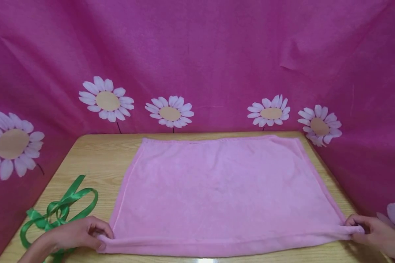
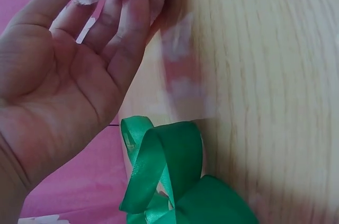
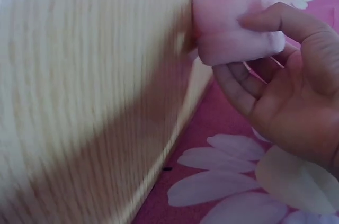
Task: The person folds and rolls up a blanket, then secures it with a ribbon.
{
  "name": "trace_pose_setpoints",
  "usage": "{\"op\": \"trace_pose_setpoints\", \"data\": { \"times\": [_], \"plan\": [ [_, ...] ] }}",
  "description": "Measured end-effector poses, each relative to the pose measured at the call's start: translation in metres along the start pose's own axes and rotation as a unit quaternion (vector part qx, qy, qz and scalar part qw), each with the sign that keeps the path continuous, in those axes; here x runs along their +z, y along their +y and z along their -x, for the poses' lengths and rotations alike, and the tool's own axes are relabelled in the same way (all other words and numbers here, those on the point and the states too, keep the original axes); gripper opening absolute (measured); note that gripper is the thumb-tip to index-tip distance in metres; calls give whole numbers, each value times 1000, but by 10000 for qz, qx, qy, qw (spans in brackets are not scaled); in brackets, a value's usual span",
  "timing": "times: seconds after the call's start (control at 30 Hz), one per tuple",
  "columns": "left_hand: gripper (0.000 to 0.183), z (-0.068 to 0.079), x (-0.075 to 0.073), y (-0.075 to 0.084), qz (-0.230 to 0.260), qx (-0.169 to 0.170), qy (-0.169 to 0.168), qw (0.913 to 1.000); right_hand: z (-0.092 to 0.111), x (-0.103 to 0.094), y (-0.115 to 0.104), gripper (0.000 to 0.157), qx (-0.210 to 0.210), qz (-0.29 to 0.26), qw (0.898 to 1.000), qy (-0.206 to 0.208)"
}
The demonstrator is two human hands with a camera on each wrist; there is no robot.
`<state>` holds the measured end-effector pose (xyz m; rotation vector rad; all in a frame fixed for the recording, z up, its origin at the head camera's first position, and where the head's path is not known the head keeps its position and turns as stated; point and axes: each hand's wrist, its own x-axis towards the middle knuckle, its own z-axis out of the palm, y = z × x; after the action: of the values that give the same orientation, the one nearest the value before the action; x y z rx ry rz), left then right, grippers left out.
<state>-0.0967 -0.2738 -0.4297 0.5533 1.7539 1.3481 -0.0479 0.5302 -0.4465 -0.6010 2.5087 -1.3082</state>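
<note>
Nearest the wearer, a narrow turned-over band (image 1: 217, 248) is formed along the near edge of the pink cloth (image 1: 224, 186), and its two ends are taken up at the corners. The left end is pinched by the left hand (image 1: 75, 233), though in the left wrist view the grip is partly cut off by the top of the frame. The right end is pinched by the right hand (image 1: 375, 232), with the thumb laid over the band and fingers tucked beneath it. The cloth is thus touched by both hands, stretched between them and spread away from them over the bench (image 1: 95, 153). By its plush, limp look, it may be judged light, soft and hard to damage, with a nap unlikely to slip from the fingers; the middle of the band, being unsupported by any hand, could sag or unroll. It would best be held at both band ends, with all layers caught together and even tension given. Just beside the left hand, a loosely looped green ribbon (image 2: 183, 150) is left on the bench. Farther off, the cloth's far edge is laid near the back of the bench, beyond which a magenta backdrop (image 1: 217, 65) is hung, printed with white daisies (image 1: 169, 113).
</note>
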Motion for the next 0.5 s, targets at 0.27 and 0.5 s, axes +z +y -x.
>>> {"op": "trace_pose_setpoints", "data": {
  "times": [0.27,0.5],
  "plan": [
    [13,-2,3,-2,-58,88,82,9999,-5,10,-15,19,640,1404,9879,-135],
    [12,-2,4,-7,-191,-171,67,9996,-6,13,-21,8,1371,1506,9775,-543]
  ]
}}
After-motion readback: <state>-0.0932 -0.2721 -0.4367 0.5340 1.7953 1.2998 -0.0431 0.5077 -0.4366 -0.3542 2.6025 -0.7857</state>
